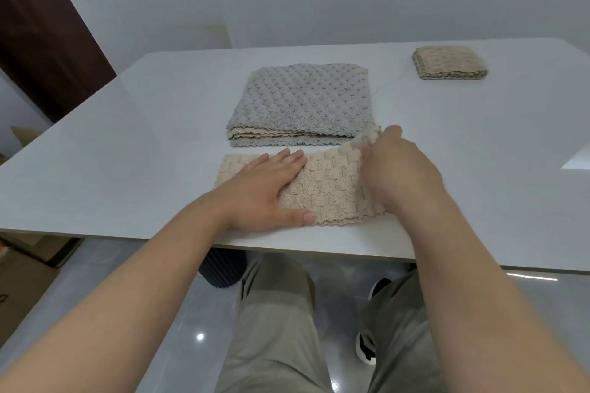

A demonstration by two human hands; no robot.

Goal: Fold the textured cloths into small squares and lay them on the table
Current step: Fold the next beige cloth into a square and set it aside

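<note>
1. The beige cloth (332,188) lies as a long strip near the front edge of the tabletop (127,137), just in front of the person. It looks already doubled lengthwise, so I judge the next fold will bring one end over to shorten it toward a square.
2. The left hand (261,188) lies flat on the strip's left half, its fingers (287,158) straight and together and holding nothing. Pressing there probably pins the cloth so it does not slide, and marks where the crease should fall.
3. The right hand (402,169) pinches the strip's right end, its fingers curled on the fabric. That end is raised off the tabletop, which suits carrying it leftward over the pinned half.
4. Just behind the strip sits a stack (300,102) of unfolded cloths, grey on top with beige and grey edges showing beneath. It is close by, likely so the next piece is easy to reach.
5. Well apart at the far right lies a folded square (450,62) of beige cloth, apparently finished. Placed there, it keeps done work clear of the folding area.
</note>
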